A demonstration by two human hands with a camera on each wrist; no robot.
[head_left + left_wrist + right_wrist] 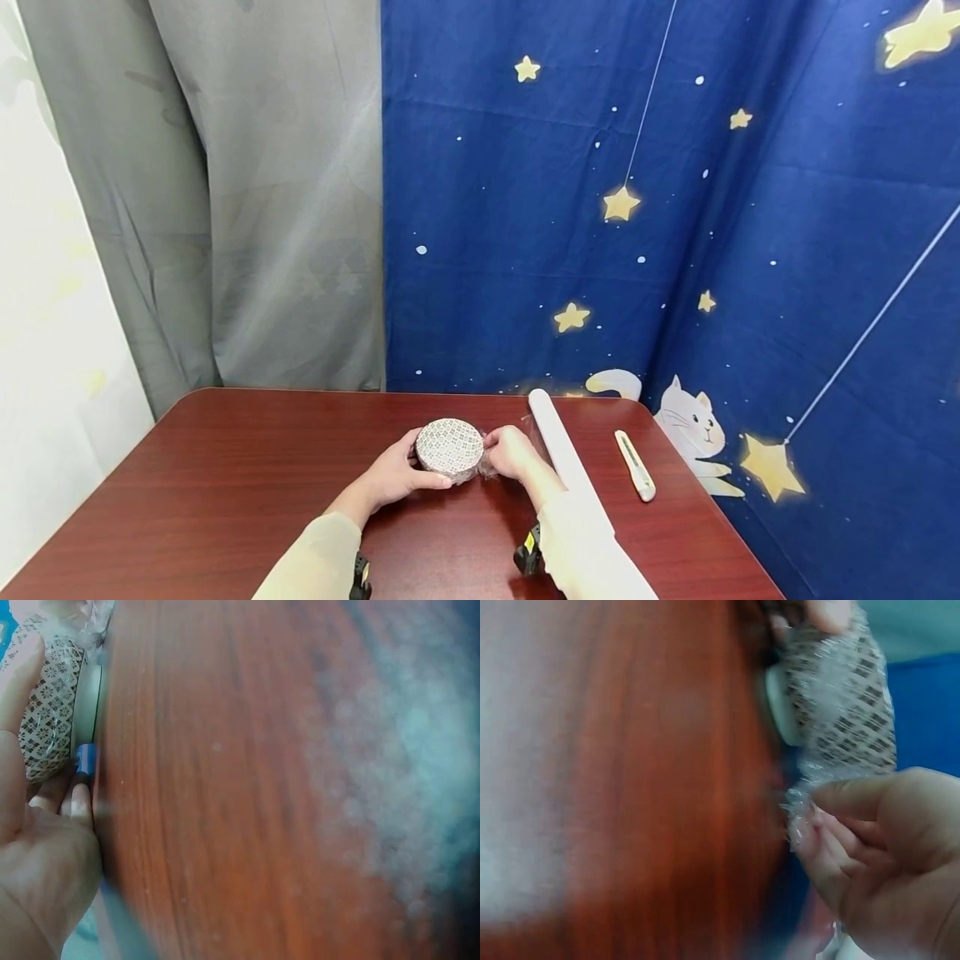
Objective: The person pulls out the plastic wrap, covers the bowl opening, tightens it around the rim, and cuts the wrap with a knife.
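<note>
A round tin point(450, 447) with a patterned lid and side sits near the table's middle, with clear plastic film around it. My left hand point(401, 471) holds it from the left, thumb along the near side and fingers behind. In the left wrist view, the tin's side point(51, 712) shows a lattice pattern, with the left hand point(49, 851) beside it. On the other side, my right hand point(513, 454) pinches bunched plastic film point(799, 814) at the tin's edge. Thumb and forefinger of the right hand point(900, 847) meet on the film in the right wrist view.
A long white roll point(566, 454) lies right of the tin, partly under the right forearm. Farther right is a pale utility knife point(635, 467). The reddish-brown table point(247, 467) ends at a grey curtain point(292, 250) and a blue star-patterned curtain point(510, 250).
</note>
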